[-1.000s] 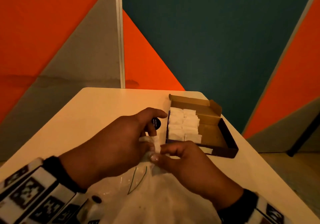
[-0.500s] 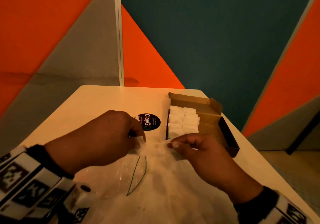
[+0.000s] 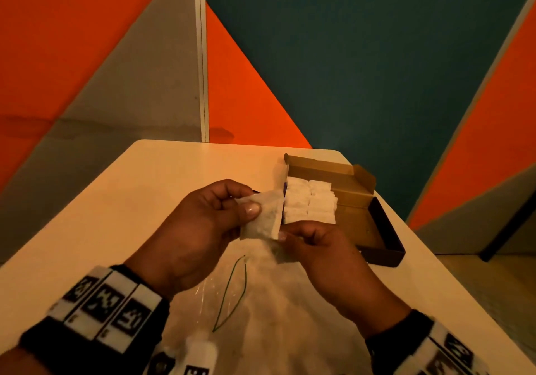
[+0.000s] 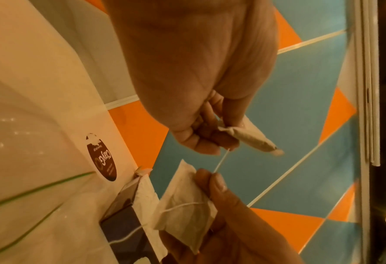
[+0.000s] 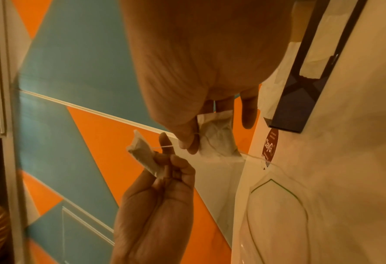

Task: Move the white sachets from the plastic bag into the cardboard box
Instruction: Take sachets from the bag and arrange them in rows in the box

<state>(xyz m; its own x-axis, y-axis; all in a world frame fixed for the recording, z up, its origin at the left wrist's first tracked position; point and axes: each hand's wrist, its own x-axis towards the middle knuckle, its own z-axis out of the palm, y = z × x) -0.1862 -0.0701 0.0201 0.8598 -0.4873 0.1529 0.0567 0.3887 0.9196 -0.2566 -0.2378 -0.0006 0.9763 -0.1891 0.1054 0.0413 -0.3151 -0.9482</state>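
My left hand (image 3: pixel 250 200) pinches a white sachet (image 3: pixel 262 219) between thumb and fingers, raised above the table just left of the cardboard box (image 3: pixel 385 229). My right hand (image 3: pixel 285 234) pinches a second sachet (image 4: pixel 185 201) by its upper corner. A thin white string (image 4: pixel 221 161) runs taut between the two sachets. In the right wrist view the right hand's sachet (image 5: pixel 217 137) hangs flat and the left hand's sachet (image 5: pixel 142 155) shows edge on. Several white sachets (image 3: pixel 309 203) lie in rows in the box's left half. The clear plastic bag (image 3: pixel 261 316) lies flat under my hands.
The pale table (image 3: pixel 145 200) has bare surface to the left and behind. A round dark sticker (image 4: pixel 102 160) lies on it beside the box's near corner. The box's right half (image 3: pixel 359 221) holds nothing. Table edges run close on the right and far side.
Both hands have risen off the mouth of the bag and come closer together. The left hand now holds a sachet up in plain view; the sticker is hidden behind it.
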